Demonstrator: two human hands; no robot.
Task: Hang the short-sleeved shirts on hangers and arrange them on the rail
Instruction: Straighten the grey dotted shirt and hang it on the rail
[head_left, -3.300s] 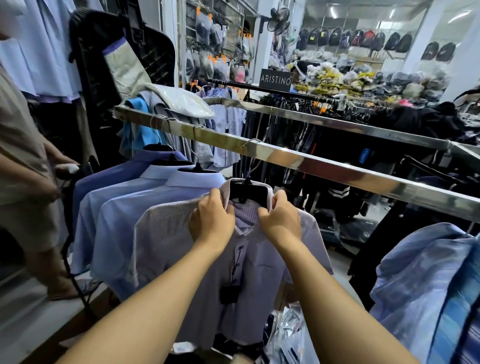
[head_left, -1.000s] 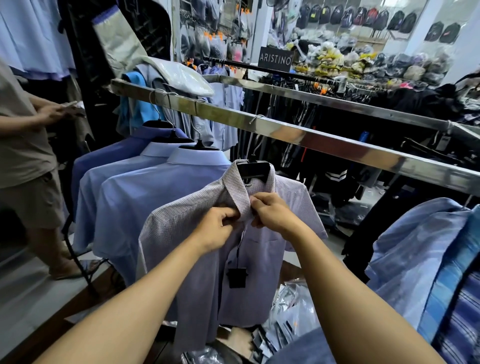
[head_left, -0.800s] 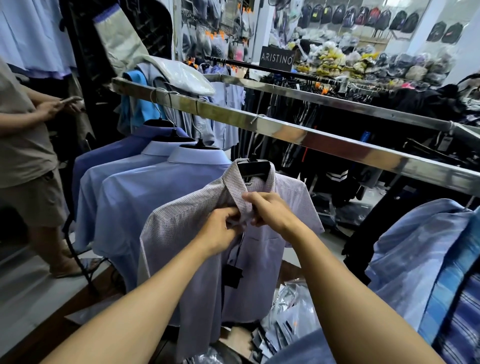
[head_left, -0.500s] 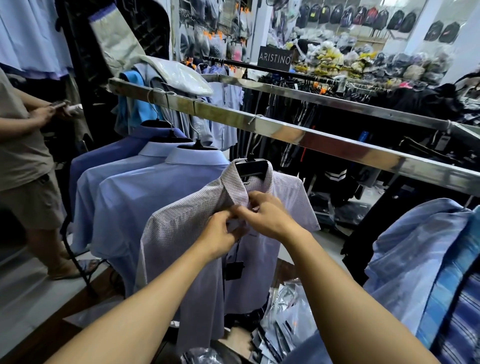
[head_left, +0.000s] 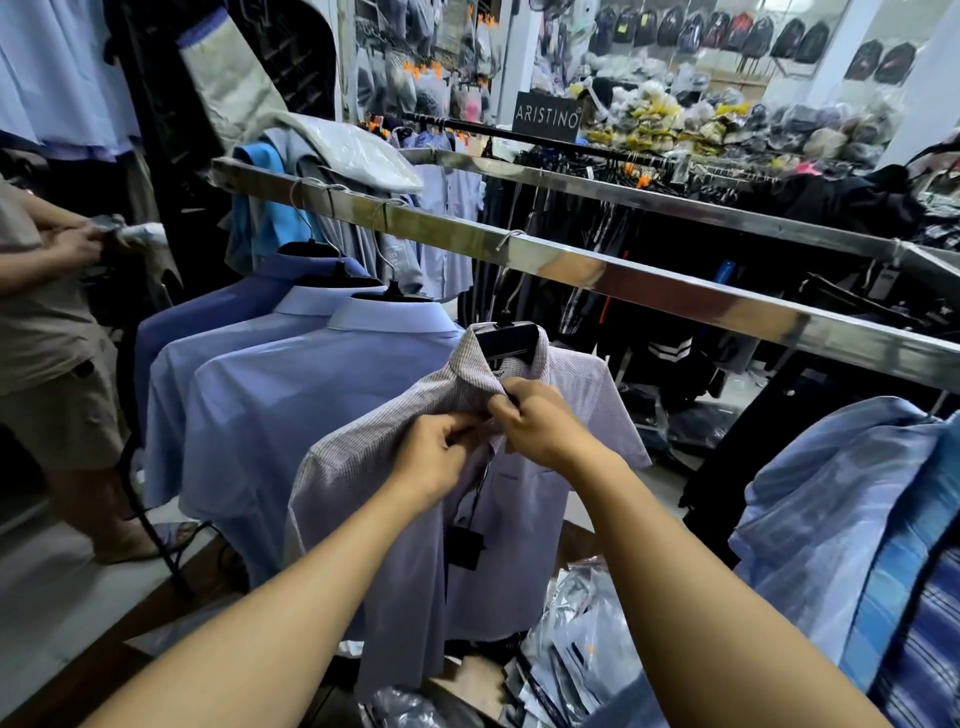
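Shirt (head_left: 374, 436), pale fine check, short sleeves, hangs on a black hanger (head_left: 506, 340) hooked over the steel rail (head_left: 597, 270), just right of three blue shirts (head_left: 291, 415) already in line. Left hand (head_left: 431, 457) pinches one front edge just under the collar (head_left: 467, 364). Right hand (head_left: 540, 421) pinches the other edge against it. Fingers of both are curled tight on the cloth.

Looks like the top button is being done up, but the button is hidden behind the fingers, so can't confirm. Likely reason for gripping there: a closed neck stops the shirt sliding off the hanger and squares the collar like its neighbours. Below the hands the front is open and a black tag (head_left: 464, 545) dangles in the gap. With the rail carrying the weight, both hands are free for the button.

My read: shirt hung, fastening in hand, spacing along the rail not yet set. Plastic bags (head_left: 582, 654) lie below. Striped blue shirt (head_left: 857, 519) is draped at right, probably next. Another person (head_left: 47, 338) stands at left, apart from the rail.
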